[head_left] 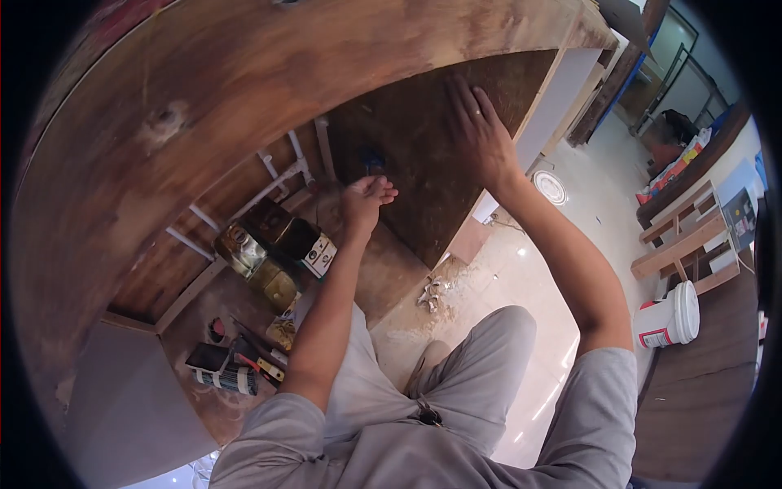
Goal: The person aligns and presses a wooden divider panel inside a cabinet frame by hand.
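My right hand [481, 134] lies with its fingers stretched out against a dark brown wooden panel [415, 204] inside the cabinet. Lower and to the left, my left hand [366, 204] is raised near the same panel, its fingers curled and drawn together; whether they hold anything is too small to tell. A small dark blue object [372, 157] shows just above my left hand. Metal cans [244, 248] and a white-labelled box [319, 255] stand on the cabinet floor to the left of my left forearm.
A large curved wooden top [195, 90] arches overhead. Tools [259, 364] lie at lower left, white pipes [281, 179] behind. Wood shavings [432, 293] litter the floor. At right are a white bucket [669, 316], a round lid [549, 187] and a wooden frame [684, 244].
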Available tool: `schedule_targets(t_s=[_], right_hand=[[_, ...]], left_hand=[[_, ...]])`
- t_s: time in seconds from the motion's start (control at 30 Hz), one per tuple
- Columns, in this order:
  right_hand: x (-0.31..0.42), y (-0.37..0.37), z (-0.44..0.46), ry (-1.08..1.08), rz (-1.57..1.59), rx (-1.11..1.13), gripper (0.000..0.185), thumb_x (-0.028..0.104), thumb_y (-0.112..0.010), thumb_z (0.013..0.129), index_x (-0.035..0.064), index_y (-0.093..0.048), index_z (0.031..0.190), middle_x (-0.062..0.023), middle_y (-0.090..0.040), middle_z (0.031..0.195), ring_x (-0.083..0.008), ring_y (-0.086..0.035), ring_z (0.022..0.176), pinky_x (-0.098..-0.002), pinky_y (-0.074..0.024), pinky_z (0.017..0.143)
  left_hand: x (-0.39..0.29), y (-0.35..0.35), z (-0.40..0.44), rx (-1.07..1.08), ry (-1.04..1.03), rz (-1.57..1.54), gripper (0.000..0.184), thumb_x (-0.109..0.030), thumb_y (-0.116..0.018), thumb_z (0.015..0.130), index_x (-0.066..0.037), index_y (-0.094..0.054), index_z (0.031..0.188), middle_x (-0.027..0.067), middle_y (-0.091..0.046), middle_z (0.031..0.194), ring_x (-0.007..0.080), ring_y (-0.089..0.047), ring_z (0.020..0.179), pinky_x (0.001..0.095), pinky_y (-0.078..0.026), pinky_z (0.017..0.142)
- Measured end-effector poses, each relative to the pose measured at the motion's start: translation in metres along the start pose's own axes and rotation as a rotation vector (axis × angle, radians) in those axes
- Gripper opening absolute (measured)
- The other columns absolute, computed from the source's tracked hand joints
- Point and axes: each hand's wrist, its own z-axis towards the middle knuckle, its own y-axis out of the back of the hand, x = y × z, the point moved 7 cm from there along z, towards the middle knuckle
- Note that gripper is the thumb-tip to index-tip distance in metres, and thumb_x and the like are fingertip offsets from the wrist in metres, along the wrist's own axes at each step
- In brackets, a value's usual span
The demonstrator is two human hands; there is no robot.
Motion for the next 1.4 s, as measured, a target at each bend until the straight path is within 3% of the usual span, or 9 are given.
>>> schedule_targets(t_s=[0.17,0.27,0.47,0.67,0.87,0.97,1.07,1.27,1.4], right_hand=[[-0.026,0.008,0.011,0.009,0.011,0.099,0.055,0.039,-0.046,0.09,0.0039,-0.051,0.133,-0.0079,-0.038,0.147,-0.0254,-0.027,0.14,-0.0453,-0.0149,0.117],[-0.036,0.015,0.035,0.106,-0.118,0.255,0.056,0.035,-0.047,0.087,0.0117,-0.048,0.138,-0.0074,-0.035,0.15,-0.0236,-0.023,0.142,-0.0507,-0.0091,0.117],[-0.023,0.009,0.035,-0.038,-0.223,0.141,0.057,0.037,-0.048,0.087,0.0173,-0.045,0.141,-0.0083,-0.036,0.149,-0.0259,-0.021,0.142,-0.0509,-0.008,0.118],[-0.009,0.017,0.0,0.041,-0.049,0.156,0.06,0.046,-0.044,0.091,0.0078,-0.048,0.137,-0.0097,-0.036,0.148,-0.0267,-0.023,0.141,-0.046,-0.0103,0.118],[-0.031,0.002,0.04,0.061,-0.234,0.08,0.064,0.05,-0.042,0.091,0.0086,-0.046,0.138,-0.0078,-0.037,0.148,-0.0248,-0.025,0.141,-0.0458,-0.01,0.118],[-0.026,0.001,0.044,0.015,-0.13,0.151,0.061,0.045,-0.043,0.089,0.0124,-0.045,0.141,-0.0059,-0.035,0.15,-0.0255,-0.02,0.143,-0.0509,-0.0033,0.118],[-0.02,0.008,0.029,0.046,-0.293,0.158,0.061,0.04,-0.045,0.088,0.0116,-0.043,0.142,-0.0072,-0.037,0.149,-0.0268,-0.023,0.142,-0.0537,-0.0058,0.117],[-0.01,0.023,0.025,0.18,-0.359,0.203,0.05,0.035,-0.049,0.087,0.0087,-0.057,0.129,-0.013,-0.049,0.138,-0.0316,-0.036,0.133,-0.0592,-0.0119,0.115],[-0.009,0.03,0.031,0.195,-0.162,0.115,0.04,0.03,-0.052,0.084,0.0068,-0.067,0.113,-0.0132,-0.056,0.127,-0.0307,-0.043,0.126,-0.0552,-0.0212,0.113]], left_hand=[[-0.004,0.0,0.002,-0.016,-0.024,0.098,0.024,-0.02,-0.067,0.089,0.003,-0.063,0.095,0.008,-0.066,0.08,0.0141,-0.065,0.066,0.0233,-0.052,0.06],[-0.003,-0.014,-0.002,-0.002,0.0,0.119,0.024,-0.023,-0.07,0.087,-0.001,-0.062,0.089,0.0051,-0.064,0.075,0.0113,-0.062,0.063,0.0218,-0.048,0.056],[-0.003,-0.016,-0.004,-0.014,0.0,0.171,0.025,-0.026,-0.071,0.086,-0.004,-0.06,0.083,0.0024,-0.061,0.07,0.0094,-0.058,0.057,0.0214,-0.046,0.053],[-0.013,0.01,-0.004,-0.054,-0.021,0.151,0.026,-0.026,-0.072,0.086,-0.003,-0.06,0.082,0.0027,-0.061,0.069,0.0092,-0.057,0.055,0.0216,-0.046,0.052],[-0.008,-0.008,-0.004,-0.021,-0.038,0.116,0.025,-0.024,-0.072,0.086,-0.002,-0.06,0.082,0.0026,-0.061,0.07,0.0086,-0.057,0.056,0.0215,-0.046,0.052],[-0.002,-0.019,-0.006,0.008,-0.045,0.127,0.025,-0.024,-0.071,0.087,-0.003,-0.06,0.082,0.0026,-0.061,0.07,0.0087,-0.057,0.056,0.0215,-0.046,0.052],[-0.004,-0.014,-0.005,0.004,-0.049,0.158,0.024,-0.024,-0.071,0.087,-0.003,-0.06,0.082,0.0028,-0.061,0.069,0.0089,-0.058,0.056,0.0215,-0.046,0.052],[-0.012,0.023,-0.003,-0.085,-0.055,0.159,0.026,-0.025,-0.072,0.086,-0.002,-0.061,0.081,0.0026,-0.062,0.068,0.0081,-0.058,0.054,0.021,-0.046,0.05],[-0.019,0.031,-0.006,-0.109,-0.084,0.148,0.026,-0.025,-0.072,0.086,-0.002,-0.06,0.079,0.0024,-0.062,0.067,0.0073,-0.058,0.053,0.0206,-0.046,0.049]])
